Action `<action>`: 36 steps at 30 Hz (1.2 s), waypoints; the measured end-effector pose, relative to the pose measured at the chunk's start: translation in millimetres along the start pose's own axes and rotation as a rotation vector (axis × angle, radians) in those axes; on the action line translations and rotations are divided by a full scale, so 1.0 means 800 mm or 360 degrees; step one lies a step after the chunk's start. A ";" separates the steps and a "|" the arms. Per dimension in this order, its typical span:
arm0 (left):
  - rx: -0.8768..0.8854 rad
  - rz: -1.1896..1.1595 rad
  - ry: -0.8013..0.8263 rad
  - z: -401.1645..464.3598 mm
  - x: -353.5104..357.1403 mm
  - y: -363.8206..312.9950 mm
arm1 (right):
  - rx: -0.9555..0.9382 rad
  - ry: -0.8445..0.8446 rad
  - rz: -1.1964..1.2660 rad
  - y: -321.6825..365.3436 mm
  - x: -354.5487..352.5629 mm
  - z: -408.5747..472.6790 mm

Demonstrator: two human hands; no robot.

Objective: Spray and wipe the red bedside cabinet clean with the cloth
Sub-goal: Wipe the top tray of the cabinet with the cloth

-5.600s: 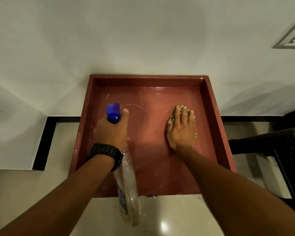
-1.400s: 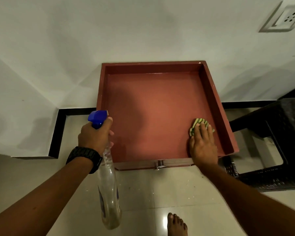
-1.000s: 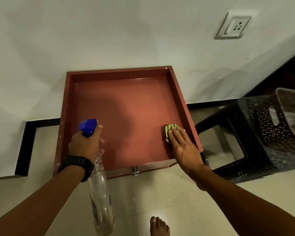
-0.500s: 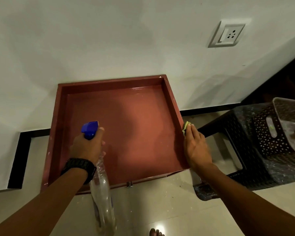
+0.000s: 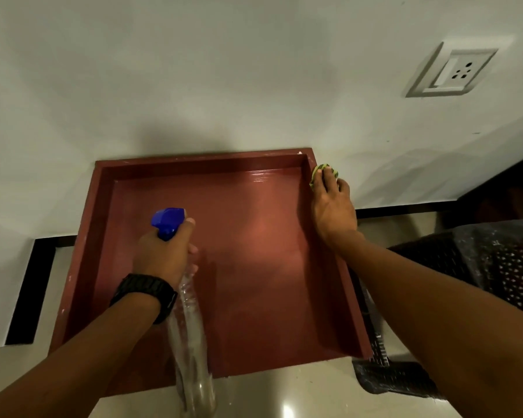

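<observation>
Against white wall, right hand (image 5: pixel 332 206) presses cloth (image 5: pixel 320 173) flat on cabinet (image 5: pixel 254 267) rim.

The right hand (image 5: pixel 332 209) has slid the cloth (image 5: pixel 322 173) along the cabinet's right rim (image 5: pixel 343 267) (now the far corner).

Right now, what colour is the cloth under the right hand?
Green and yellow stripes on the cloth, under the right hand; head view, the only one.
</observation>
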State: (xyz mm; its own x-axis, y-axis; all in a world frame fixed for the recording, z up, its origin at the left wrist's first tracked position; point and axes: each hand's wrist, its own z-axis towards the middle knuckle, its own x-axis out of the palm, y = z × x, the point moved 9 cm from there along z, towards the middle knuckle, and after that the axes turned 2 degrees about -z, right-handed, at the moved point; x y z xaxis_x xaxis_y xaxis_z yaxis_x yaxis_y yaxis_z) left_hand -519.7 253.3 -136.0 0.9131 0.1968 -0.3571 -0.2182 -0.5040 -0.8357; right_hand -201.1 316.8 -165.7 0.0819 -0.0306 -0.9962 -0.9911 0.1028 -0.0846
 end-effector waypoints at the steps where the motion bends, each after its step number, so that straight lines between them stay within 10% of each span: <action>1: -0.0009 0.0009 0.0000 0.005 0.004 -0.002 | -0.0025 -0.0021 -0.0023 0.001 -0.003 0.010; 26: -0.0046 0.0018 -0.0048 0.068 -0.030 -0.014 | -0.0017 -0.0382 0.0176 0.031 -0.036 0.073; 36: 0.0028 0.0021 -0.0056 0.084 -0.078 -0.031 | 0.0195 -0.0276 0.0554 0.190 -0.026 0.079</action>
State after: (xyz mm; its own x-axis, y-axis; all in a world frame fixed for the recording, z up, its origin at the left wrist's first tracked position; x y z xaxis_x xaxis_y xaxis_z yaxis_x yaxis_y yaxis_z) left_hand -594.5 309.7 -120.9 0.8976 0.2195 -0.3823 -0.2365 -0.4921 -0.8378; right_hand -347.2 395.6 -159.1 -0.2293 0.1939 -0.9538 -0.9438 0.1953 0.2666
